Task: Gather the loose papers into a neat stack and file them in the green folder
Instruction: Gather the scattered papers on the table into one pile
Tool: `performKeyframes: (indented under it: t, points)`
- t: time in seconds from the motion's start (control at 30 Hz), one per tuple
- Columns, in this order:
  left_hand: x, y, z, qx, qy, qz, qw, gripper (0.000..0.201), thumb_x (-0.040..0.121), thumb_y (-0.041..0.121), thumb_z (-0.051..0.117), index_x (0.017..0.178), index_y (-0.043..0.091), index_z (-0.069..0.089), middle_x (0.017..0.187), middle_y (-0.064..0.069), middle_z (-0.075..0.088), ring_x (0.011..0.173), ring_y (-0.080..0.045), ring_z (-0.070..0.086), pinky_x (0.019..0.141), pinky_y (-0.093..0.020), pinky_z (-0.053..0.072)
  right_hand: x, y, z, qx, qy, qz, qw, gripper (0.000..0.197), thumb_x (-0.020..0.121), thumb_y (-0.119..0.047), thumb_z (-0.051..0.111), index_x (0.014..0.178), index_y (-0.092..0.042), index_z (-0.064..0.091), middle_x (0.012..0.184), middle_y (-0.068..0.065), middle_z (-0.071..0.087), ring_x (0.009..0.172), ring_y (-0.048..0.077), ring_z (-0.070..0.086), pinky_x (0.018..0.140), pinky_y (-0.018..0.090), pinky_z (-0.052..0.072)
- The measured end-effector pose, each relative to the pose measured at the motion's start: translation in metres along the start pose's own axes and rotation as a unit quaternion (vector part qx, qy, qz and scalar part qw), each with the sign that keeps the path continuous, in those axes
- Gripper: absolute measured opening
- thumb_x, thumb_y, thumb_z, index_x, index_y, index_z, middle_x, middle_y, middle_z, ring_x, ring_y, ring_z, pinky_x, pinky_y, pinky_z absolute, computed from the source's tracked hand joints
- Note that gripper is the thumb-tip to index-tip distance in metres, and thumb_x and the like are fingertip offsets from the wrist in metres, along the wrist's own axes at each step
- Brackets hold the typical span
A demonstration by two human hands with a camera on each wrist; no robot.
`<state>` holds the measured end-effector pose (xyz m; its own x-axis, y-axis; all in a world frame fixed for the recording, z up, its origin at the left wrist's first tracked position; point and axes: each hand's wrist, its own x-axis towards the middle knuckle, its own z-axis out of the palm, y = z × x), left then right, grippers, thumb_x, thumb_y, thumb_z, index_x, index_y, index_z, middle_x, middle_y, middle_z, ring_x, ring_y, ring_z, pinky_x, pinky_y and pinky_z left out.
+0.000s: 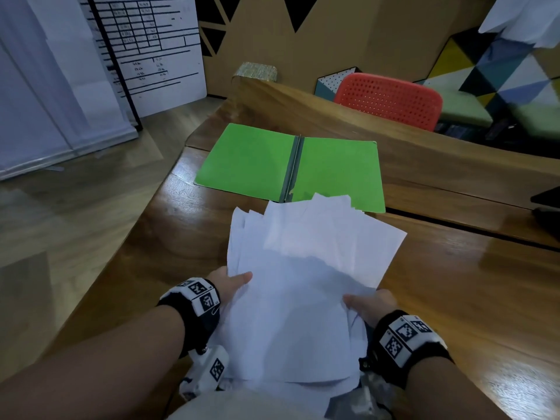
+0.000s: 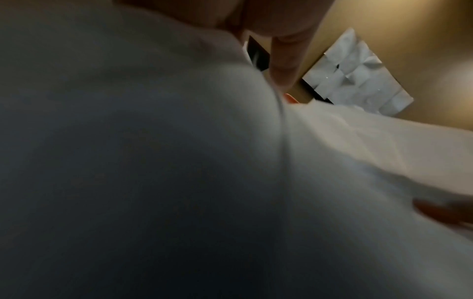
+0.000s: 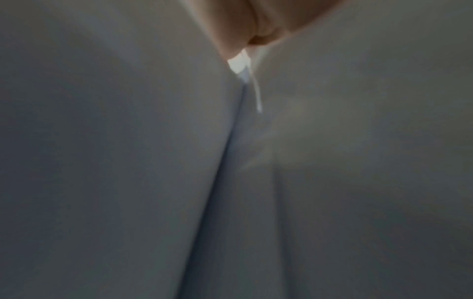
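Observation:
An uneven bundle of white papers (image 1: 303, 268) is held above the wooden table's near edge, its sheets fanned out at the far end. My left hand (image 1: 233, 283) grips its left edge, thumb on top. My right hand (image 1: 368, 304) grips the right edge, thumb on top too. The green folder (image 1: 291, 168) lies open and flat on the table just beyond, and the papers' far corners overlap its near edge. Paper (image 2: 179, 161) fills the left wrist view, with the left hand's fingers (image 2: 284, 60) behind it. In the right wrist view only paper (image 3: 128, 161) and the right hand (image 3: 256, 24) show.
The wooden table (image 1: 454, 298) stretches right and forward, with a raised wooden ledge (image 1: 363, 122) behind the folder. A red perforated chair back (image 1: 391, 98) stands past that ledge. Dark objects (image 1: 545, 204) lie at the table's right edge. White boards (image 1: 145, 50) lean at the left, above the floor.

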<state>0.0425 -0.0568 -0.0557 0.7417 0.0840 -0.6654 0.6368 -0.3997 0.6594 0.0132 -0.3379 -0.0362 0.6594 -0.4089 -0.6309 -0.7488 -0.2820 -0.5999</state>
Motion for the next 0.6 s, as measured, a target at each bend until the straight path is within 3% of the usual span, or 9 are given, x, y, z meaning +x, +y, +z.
performKeyframes:
  t: [0.13, 0.2, 0.27, 0.3, 0.33, 0.4, 0.47, 0.53, 0.6]
  points:
    - [-0.006, 0.006, -0.001, 0.0, -0.025, 0.02, 1.0, 0.044, 0.082, 0.015, 0.067, 0.122, 0.004, 0.055, 0.126, -0.013, 0.06, 0.116, -0.031, 0.056, 0.098, -0.033, 0.042, -0.01, 0.003, 0.0, 0.047, -0.052, -0.001, 0.998, 0.039, 0.076, -0.016, 0.076, 0.099, 0.01, 0.058, 0.084, 0.017, 0.065, 0.067, 0.027, 0.062, 0.047, 0.021, 0.046]
    - [-0.011, 0.004, -0.006, -0.055, -0.08, 0.043, 0.994, 0.053, 0.073, 0.013, 0.075, 0.121, 0.004, 0.055, 0.127, -0.017, 0.06, 0.117, -0.034, 0.056, 0.104, -0.044, 0.041, -0.011, 0.01, -0.001, 0.079, -0.052, -0.007, 0.996, 0.04, 0.074, -0.013, 0.077, 0.101, 0.012, 0.061, 0.092, 0.022, 0.067, 0.073, 0.031, 0.064, 0.058, 0.03, 0.052]
    - [-0.017, 0.0, -0.01, -0.17, -0.116, 0.084, 0.975, 0.078, 0.046, 0.025, 0.091, 0.114, 0.004, 0.059, 0.113, -0.02, 0.067, 0.108, -0.038, 0.06, 0.1, -0.054, 0.043, -0.016, 0.013, -0.004, 0.114, -0.043, -0.017, 0.992, 0.042, 0.072, -0.012, 0.079, 0.102, 0.013, 0.063, 0.097, 0.024, 0.068, 0.081, 0.035, 0.066, 0.071, 0.038, 0.055]
    - [-0.022, 0.0, -0.013, -0.204, -0.139, 0.104, 0.963, 0.087, 0.033, 0.03, 0.094, 0.109, 0.003, 0.061, 0.101, -0.016, 0.072, 0.1, -0.037, 0.064, 0.094, -0.053, 0.048, -0.018, 0.016, -0.006, 0.139, -0.045, -0.023, 0.989, 0.044, 0.07, -0.012, 0.081, 0.101, 0.014, 0.064, 0.094, 0.023, 0.069, 0.078, 0.034, 0.067, 0.071, 0.037, 0.056]
    - [-0.03, 0.004, -0.017, -0.219, -0.157, 0.129, 0.954, 0.086, 0.03, 0.029, 0.094, 0.105, 0.003, 0.063, 0.093, -0.013, 0.074, 0.091, -0.033, 0.068, 0.085, -0.047, 0.055, -0.019, 0.017, -0.01, 0.165, -0.057, -0.028, 0.984, 0.045, 0.066, -0.012, 0.083, 0.099, 0.014, 0.065, 0.087, 0.021, 0.07, 0.071, 0.032, 0.068, 0.067, 0.036, 0.056]
    - [-0.046, 0.013, -0.028, -0.233, -0.192, 0.175, 0.937, 0.062, 0.039, 0.012, 0.091, 0.096, 0.004, 0.067, 0.087, -0.013, 0.075, 0.076, -0.024, 0.072, 0.066, -0.035, 0.059, -0.024, 0.016, -0.02, 0.224, -0.086, -0.037, 0.97, 0.038, 0.061, -0.014, 0.085, 0.086, 0.009, 0.067, 0.066, 0.016, 0.072, 0.056, 0.029, 0.069, 0.057, 0.033, 0.055]
    - [-0.063, 0.028, -0.04, -0.233, -0.22, 0.209, 0.924, 0.05, 0.042, 0.005, 0.088, 0.089, 0.004, 0.071, 0.085, -0.013, 0.075, 0.071, -0.023, 0.072, 0.06, -0.031, 0.058, -0.03, 0.01, -0.03, 0.28, -0.133, -0.039, 0.95, 0.041, 0.05, -0.024, 0.092, 0.071, 0.002, 0.068, 0.056, 0.012, 0.07, 0.048, 0.026, 0.067, 0.053, 0.033, 0.053]
    - [-0.075, 0.044, -0.047, -0.189, -0.193, 0.232, 0.934, 0.046, 0.044, 0.012, 0.084, 0.087, 0.007, 0.07, 0.079, -0.004, 0.076, 0.074, -0.02, 0.071, 0.062, -0.028, 0.057, -0.036, 0.0, -0.032, 0.342, -0.188, -0.114, 0.914, 0.064, 0.02, -0.03, 0.097, 0.075, -0.006, 0.076, 0.075, 0.011, 0.076, 0.066, 0.027, 0.073, 0.059, 0.036, 0.058]
    - [-0.083, 0.063, -0.048, -0.139, -0.11, 0.243, 0.954, 0.031, 0.052, 0.021, 0.078, 0.081, 0.016, 0.067, 0.066, 0.009, 0.074, 0.076, -0.017, 0.066, 0.07, -0.026, 0.055, -0.045, -0.017, -0.029, 0.393, -0.217, -0.191, 0.873, 0.057, 0.032, -0.023, 0.095, 0.085, -0.011, 0.078, 0.091, 0.009, 0.077, 0.082, 0.023, 0.074, 0.066, 0.034, 0.06]
